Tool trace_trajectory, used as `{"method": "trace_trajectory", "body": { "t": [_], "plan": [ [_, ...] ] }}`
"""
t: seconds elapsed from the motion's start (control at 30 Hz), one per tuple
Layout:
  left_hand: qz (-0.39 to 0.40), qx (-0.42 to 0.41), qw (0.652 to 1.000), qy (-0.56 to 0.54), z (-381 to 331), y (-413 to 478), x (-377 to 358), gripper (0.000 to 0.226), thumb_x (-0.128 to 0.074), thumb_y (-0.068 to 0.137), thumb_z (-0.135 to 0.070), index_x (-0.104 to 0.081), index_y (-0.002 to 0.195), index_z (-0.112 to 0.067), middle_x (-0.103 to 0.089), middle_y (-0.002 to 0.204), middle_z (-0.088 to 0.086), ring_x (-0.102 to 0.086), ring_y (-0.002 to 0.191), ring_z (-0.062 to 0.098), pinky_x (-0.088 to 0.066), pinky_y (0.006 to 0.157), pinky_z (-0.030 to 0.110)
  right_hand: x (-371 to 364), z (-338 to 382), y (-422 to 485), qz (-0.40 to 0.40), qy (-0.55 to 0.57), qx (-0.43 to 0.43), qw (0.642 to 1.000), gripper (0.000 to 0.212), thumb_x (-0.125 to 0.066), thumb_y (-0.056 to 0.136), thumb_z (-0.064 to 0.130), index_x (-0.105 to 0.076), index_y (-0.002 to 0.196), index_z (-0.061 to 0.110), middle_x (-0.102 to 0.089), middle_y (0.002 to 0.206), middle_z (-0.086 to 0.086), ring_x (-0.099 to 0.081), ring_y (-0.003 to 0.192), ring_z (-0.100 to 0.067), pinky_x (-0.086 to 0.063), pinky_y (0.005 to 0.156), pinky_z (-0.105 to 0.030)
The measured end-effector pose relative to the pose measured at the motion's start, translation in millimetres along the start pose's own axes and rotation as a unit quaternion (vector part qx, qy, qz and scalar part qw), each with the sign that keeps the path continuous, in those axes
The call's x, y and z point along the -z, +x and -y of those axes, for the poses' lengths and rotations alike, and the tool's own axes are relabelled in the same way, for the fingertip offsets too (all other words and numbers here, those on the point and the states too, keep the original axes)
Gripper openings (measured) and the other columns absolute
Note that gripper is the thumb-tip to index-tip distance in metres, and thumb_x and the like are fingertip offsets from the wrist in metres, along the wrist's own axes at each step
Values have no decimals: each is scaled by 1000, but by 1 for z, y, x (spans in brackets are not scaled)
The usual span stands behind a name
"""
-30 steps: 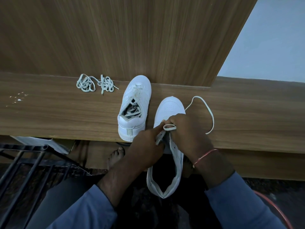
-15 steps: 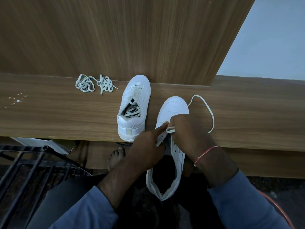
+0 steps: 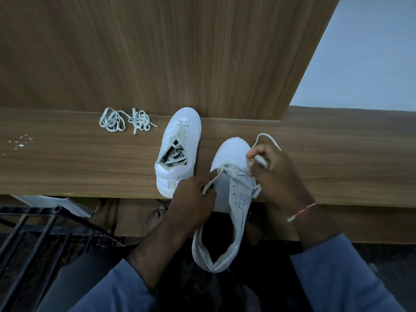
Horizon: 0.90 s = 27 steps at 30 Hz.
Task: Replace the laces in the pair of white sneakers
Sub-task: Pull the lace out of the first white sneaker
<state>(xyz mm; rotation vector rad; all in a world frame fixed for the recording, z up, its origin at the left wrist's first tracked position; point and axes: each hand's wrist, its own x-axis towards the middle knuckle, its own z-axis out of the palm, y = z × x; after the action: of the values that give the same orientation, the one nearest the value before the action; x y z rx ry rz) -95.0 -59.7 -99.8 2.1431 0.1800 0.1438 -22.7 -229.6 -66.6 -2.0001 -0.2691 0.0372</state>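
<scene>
A white sneaker (image 3: 234, 199) lies toe-away across the front edge of the wooden ledge (image 3: 78, 167), its heel hanging over my lap. My left hand (image 3: 193, 197) pinches one end of its white lace (image 3: 267, 140) near the left eyelets. My right hand (image 3: 276, 176) grips the other lace end by the toe's right side, and a loop of that lace arcs past my fingers. The second white sneaker (image 3: 177, 149) stands on the ledge to the left, loosely laced with grey laces tucked inside. Two bundles of loose grey laces (image 3: 126, 121) lie further left.
A wood-grain panel (image 3: 157, 52) rises behind the ledge, with a pale wall (image 3: 371, 52) at the right. A black metal rack (image 3: 33, 233) sits low at the left. Bare toes (image 3: 155, 219) show under the ledge. Small white specks (image 3: 20, 141) mark the ledge's far left.
My right hand has moved up and to the right, pulling its lace end outward. The lace loop beside the toe has shrunk. My left hand stays at the left eyelets.
</scene>
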Motion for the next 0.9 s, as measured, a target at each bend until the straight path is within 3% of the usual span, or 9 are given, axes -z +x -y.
{"method": "trace_trajectory", "body": {
  "t": [0.1, 0.2, 0.3, 0.37, 0.43, 0.53, 0.63, 0.73, 0.9],
  "plan": [
    [-3, -19, 1000, 8, -1, -3, -2, 50, -51, 83, -6, -63, 125, -31, -72, 85, -3, -65, 74, 12, -54, 72, 31, -19, 1, -3, 81, -73, 63, 992, 28, -69, 89, 23, -65, 116, 29, -58, 99, 9, -52, 75, 3, -36, 68, -8],
    [-1, -31, 999, 15, 0, -4, -3, 52, -47, 77, -18, -63, 124, -32, -73, 92, -4, -66, 83, 15, -53, 73, 29, -33, 3, -3, 91, -162, 111, 976, 14, -63, 92, 20, -73, 102, 25, -60, 91, 7, -55, 82, 0, -37, 71, -13],
    [5, -19, 1000, 17, 3, -5, -4, 54, -52, 83, -7, -57, 133, -28, -69, 110, -6, -65, 95, 10, -50, 82, 22, -34, 18, -2, -6, 29, 62, 998, 18, -54, 96, 8, -68, 87, 15, -66, 80, 9, -59, 67, 0, -44, 64, -17],
    [-11, -12, 1000, 11, 3, -3, -4, 53, -51, 85, -1, -58, 131, -26, -69, 106, -6, -63, 86, 2, -47, 78, 12, -16, 29, 4, -114, 204, 24, 972, 13, -56, 97, 12, -66, 89, 14, -67, 77, 4, -59, 62, -7, -49, 61, -22],
    [-38, -9, 999, 4, 3, 0, -3, 49, -50, 85, 0, -63, 125, -24, -70, 93, -6, -60, 75, -2, -44, 71, 6, 6, 25, 11, -169, 172, 47, 969, 9, -63, 92, 25, -70, 86, 23, -70, 83, 4, -60, 69, -11, -50, 64, -29],
    [-84, -3, 996, -10, 4, 5, -2, 41, -51, 88, -4, -67, 121, -22, -72, 101, -6, -64, 94, 5, -50, 84, 19, 20, 6, 7, -176, 56, 30, 982, 8, -68, 87, 28, -72, 82, 30, -70, 86, 1, -63, 77, -10, -50, 70, -30],
    [-122, 7, 992, -14, 4, 8, -1, 35, -52, 90, -7, -67, 119, -19, -70, 106, -7, -61, 100, 4, -47, 89, 17, 17, 0, -1, -187, 168, -37, 967, 14, -65, 90, 11, -71, 85, 23, -66, 71, -1, -53, 56, -4, -43, 55, -19],
    [-165, -4, 986, 6, 4, 7, -5, 30, -52, 92, -7, -69, 115, -15, -70, 101, -5, -60, 95, 5, -41, 80, 6, 20, 6, 0, -173, 305, -74, 933, 9, -60, 89, 1, -62, 91, 10, -68, 72, -7, -57, 58, -14, -44, 52, -22],
    [-181, 11, 983, 32, 0, 11, -4, 31, -55, 93, -16, -63, 122, -13, -66, 112, 3, -60, 106, 18, -40, 86, 21, 20, 16, -12, -112, 352, -98, 924, 12, -51, 94, 1, -54, 97, 12, -74, 83, -13, -64, 62, -20, -47, 55, -26]
  ]
}}
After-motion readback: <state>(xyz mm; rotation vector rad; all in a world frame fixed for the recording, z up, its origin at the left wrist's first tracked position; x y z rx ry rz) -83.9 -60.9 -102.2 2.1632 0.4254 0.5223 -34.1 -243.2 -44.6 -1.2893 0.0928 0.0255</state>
